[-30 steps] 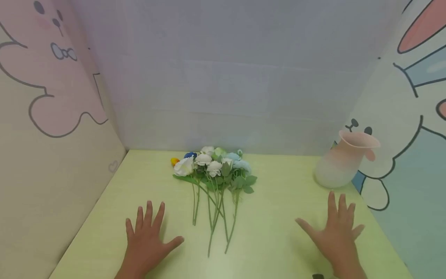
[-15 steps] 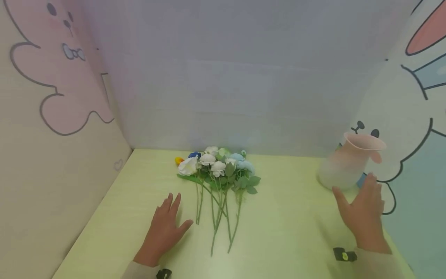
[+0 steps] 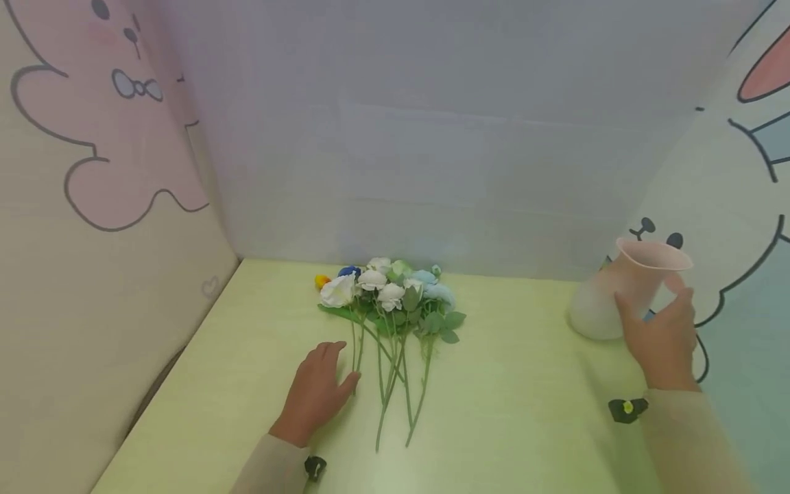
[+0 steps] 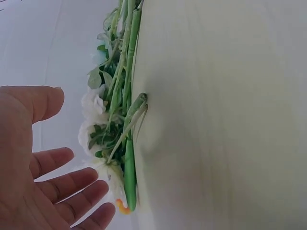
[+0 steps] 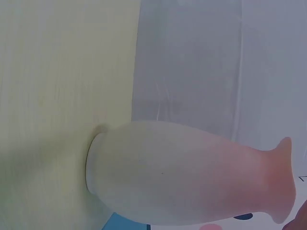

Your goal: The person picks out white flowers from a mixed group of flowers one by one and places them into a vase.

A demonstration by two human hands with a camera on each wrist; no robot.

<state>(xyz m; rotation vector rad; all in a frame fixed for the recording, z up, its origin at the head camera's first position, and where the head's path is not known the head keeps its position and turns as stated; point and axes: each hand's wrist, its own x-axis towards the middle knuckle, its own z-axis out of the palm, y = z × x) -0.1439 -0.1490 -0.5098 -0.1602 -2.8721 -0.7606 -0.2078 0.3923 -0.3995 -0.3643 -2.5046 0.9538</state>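
Note:
A pink-and-white vase (image 3: 595,305) with a flared rim stands upright at the table's back right. My right hand (image 3: 663,339) is raised in front of it, thumb and fingers spread apart, overlapping its side in the head view. In the right wrist view the whole vase (image 5: 187,175) shows, with only a bit of a finger (image 5: 298,219) in the corner. Artificial flowers (image 3: 390,298) in white, blue, green and orange lie in a bunch at mid-table, stems toward me. Beside the two short stems (image 3: 354,343) on the left, my left hand (image 3: 317,384) hovers with loosely bent fingers, holding nothing.
A pale backdrop (image 3: 432,151) rises behind the table (image 3: 506,412). Side panels with cartoon animals, a pink one (image 3: 117,178) at left and a white rabbit (image 3: 710,206) at right, flank it. Dark straps (image 3: 627,409) sit at both wrists.
My left hand has moved right and forward to the flower stems, its spread fingers relaxing. My right hand has moved right and forward to the vase. The flowers and vase stay in place.

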